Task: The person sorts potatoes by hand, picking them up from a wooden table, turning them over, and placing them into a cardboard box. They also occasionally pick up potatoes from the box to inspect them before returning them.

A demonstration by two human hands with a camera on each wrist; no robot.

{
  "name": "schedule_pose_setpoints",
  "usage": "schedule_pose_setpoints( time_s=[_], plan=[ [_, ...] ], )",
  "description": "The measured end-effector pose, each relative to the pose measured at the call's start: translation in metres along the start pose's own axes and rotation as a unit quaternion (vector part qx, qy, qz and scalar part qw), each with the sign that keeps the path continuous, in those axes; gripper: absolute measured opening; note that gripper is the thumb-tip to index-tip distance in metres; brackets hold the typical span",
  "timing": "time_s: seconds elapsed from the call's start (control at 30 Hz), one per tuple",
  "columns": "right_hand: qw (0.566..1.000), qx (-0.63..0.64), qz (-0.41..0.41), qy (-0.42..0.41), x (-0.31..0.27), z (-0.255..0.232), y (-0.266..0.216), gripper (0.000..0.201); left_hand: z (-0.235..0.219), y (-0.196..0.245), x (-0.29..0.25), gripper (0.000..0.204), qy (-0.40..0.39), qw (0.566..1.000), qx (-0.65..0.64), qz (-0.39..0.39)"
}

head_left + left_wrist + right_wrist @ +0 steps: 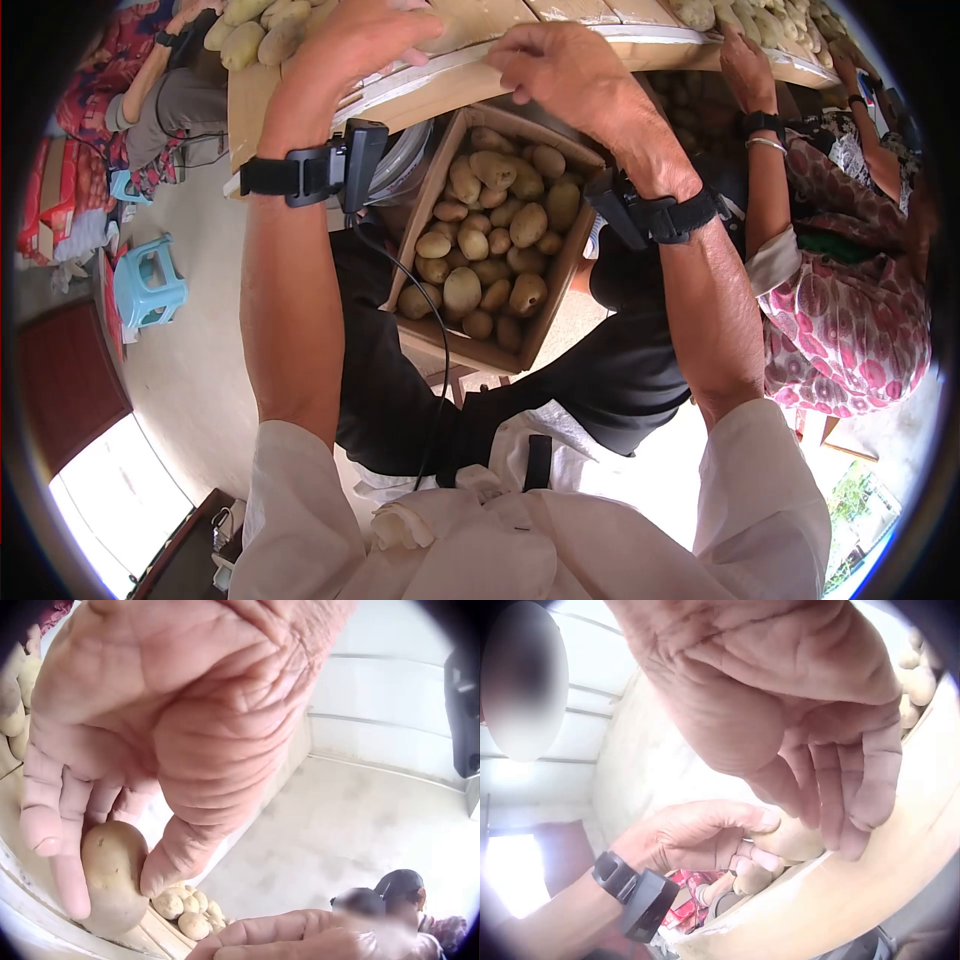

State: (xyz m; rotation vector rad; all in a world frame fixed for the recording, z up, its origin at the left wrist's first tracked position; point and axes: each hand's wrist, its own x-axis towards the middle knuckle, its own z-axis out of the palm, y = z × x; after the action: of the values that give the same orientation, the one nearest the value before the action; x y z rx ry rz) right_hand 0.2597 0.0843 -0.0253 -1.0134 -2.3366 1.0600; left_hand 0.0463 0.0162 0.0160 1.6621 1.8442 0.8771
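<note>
My left hand [360, 42] is over the table edge and holds a pale brown potato [114, 874] between thumb and fingers. In the right wrist view the same potato [791, 841] shows just above the wooden rim. Close beside it, my right hand [565, 72] has loosely bent fingers, their tips near the potato's end, with nothing seen in its palm. The head view does not show the held potato. Below the table edge, between my legs, stands a cardboard box [566, 262] full of potatoes [490, 240].
The wooden table [420, 95] has a raised, worn edge. Potatoes [243, 45] lie on it at left, more potatoes [762, 25] at right. Another person's hand [748, 78] is at the table on my right. A blue stool [150, 285] stands on the floor at left; a cable [440, 330] hangs across my lap.
</note>
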Motion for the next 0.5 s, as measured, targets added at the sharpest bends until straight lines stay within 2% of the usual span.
schedule_pose_setpoints(
  time_s=[0.03,0.07,0.13,0.17,0.23,0.33,0.37,0.43,0.5],
  plan=[
    [1.0,0.011,-0.003,0.027,0.002,-0.002,-0.001,0.031,0.0,0.003,-0.002,0.024,-0.01,0.998,-0.044,-0.042],
    [1.0,0.013,0.0,0.026,0.002,-0.006,0.0,0.031,-0.002,0.005,-0.005,0.024,-0.013,0.998,-0.044,-0.044],
    [0.995,0.068,0.0,0.076,-0.004,-0.017,-0.011,0.02,-0.008,0.012,-0.012,0.021,-0.078,0.996,-0.05,0.006],
    [0.987,0.105,-0.036,0.119,-0.001,-0.013,-0.008,0.019,-0.01,0.011,-0.012,0.021,-0.082,0.995,-0.05,0.005],
    [0.985,0.124,-0.03,0.12,0.002,-0.014,-0.009,0.018,-0.01,0.014,-0.012,0.045,-0.16,0.985,-0.002,-0.062],
    [0.984,0.12,-0.037,0.126,0.005,-0.016,-0.009,0.018,-0.003,0.028,-0.026,0.039,-0.188,0.981,-0.005,-0.047],
    [0.985,0.099,-0.047,0.131,0.006,-0.016,-0.01,0.017,-0.002,0.025,-0.025,0.039,-0.19,0.981,-0.004,-0.047],
    [0.986,0.108,-0.035,0.123,0.006,-0.015,-0.012,0.018,0.003,0.013,-0.023,0.039,-0.267,0.963,-0.019,-0.029],
    [0.986,0.117,-0.022,0.114,0.006,-0.017,-0.016,0.019,0.012,0.01,-0.027,0.039,-0.275,0.96,-0.018,-0.04]
  ],
)
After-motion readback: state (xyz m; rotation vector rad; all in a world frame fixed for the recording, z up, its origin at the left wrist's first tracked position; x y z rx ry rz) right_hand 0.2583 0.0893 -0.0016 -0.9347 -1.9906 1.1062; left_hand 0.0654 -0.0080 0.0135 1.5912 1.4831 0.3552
